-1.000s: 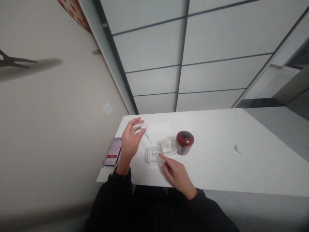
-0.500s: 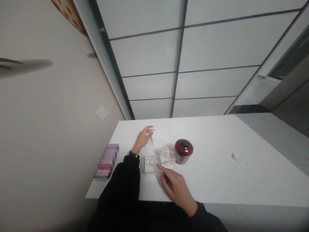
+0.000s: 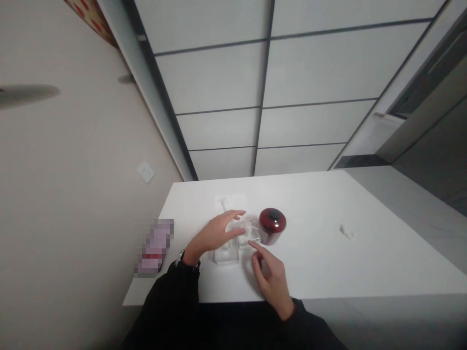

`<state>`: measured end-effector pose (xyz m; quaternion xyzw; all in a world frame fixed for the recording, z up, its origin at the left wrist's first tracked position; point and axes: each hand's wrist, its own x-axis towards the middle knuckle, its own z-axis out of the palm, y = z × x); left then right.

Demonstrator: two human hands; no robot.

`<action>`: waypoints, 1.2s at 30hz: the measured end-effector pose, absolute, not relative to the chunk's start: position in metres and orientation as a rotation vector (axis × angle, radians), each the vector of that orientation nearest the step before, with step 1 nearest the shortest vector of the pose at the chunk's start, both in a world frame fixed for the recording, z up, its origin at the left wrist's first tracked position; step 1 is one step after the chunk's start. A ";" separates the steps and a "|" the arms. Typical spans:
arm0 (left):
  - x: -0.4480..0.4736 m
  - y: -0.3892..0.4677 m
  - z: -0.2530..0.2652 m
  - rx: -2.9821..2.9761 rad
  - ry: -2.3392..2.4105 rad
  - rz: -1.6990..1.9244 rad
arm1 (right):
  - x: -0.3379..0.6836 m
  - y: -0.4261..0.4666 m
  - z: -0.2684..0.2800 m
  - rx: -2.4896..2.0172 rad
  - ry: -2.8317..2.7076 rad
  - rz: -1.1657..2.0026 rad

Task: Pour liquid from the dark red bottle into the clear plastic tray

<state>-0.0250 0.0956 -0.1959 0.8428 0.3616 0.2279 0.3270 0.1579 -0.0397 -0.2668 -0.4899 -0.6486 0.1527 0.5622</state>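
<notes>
My left hand (image 3: 215,234) is over two clear plastic boxes, its thumb and fingers spread apart with nothing visible between them. It partly covers the nearer clear box (image 3: 226,257). Beside that one, the second clear box (image 3: 251,233) has its thin plastic sides showing between my hands. My right hand (image 3: 272,278) is at the front right, index finger stretched toward the second box's near edge; whether it touches cannot be made out. A small white piece (image 3: 224,202) lies on a white sheet (image 3: 237,199) behind my left hand.
A container with a dark red top (image 3: 272,221) and black knob stands just right of the boxes. Crumpled white tissue (image 3: 346,231) lies farther right on the white table (image 3: 310,272). At the left edge is a pixelated phone-like object (image 3: 155,248), near the wall.
My left hand has come from the white sheet toward me and right, over the boxes. The small white piece now shows on the sheet. My right index finger has shifted off the nearer box.
</notes>
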 end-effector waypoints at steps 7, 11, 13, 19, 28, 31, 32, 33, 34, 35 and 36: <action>-0.007 0.055 -0.191 2.609 1.121 0.295 | 0.161 -0.044 -0.271 -1.205 -1.382 0.378; -0.001 0.047 -0.183 2.636 1.129 0.267 | 0.164 -0.048 -0.270 -1.214 -1.340 0.385; -0.001 0.042 -0.178 2.623 1.115 0.239 | 0.165 -0.050 -0.270 -1.226 -1.319 0.399; -0.011 0.031 -0.179 2.558 1.072 0.231 | 0.165 -0.050 -0.277 -1.225 -1.280 0.461; -0.016 0.033 -0.201 2.485 1.092 0.454 | 0.166 -0.047 -0.280 -1.200 -1.239 0.595; -0.009 0.034 -0.204 2.470 1.103 0.513 | 0.166 -0.046 -0.281 -1.202 -1.220 0.637; -0.008 0.035 -0.205 2.467 1.104 0.519 | 0.166 -0.045 -0.281 -1.203 -1.215 0.649; -0.008 0.035 -0.206 2.464 1.104 0.520 | 0.166 -0.045 -0.281 -1.205 -1.212 0.658; -0.008 0.036 -0.207 2.462 1.102 0.516 | 0.166 -0.044 -0.281 -1.207 -1.208 0.666; -0.009 0.037 -0.207 2.461 1.100 0.509 | 0.166 -0.044 -0.281 -1.208 -1.205 0.673; -0.011 0.037 -0.208 2.460 1.096 0.501 | 0.166 -0.044 -0.281 -1.210 -1.202 0.678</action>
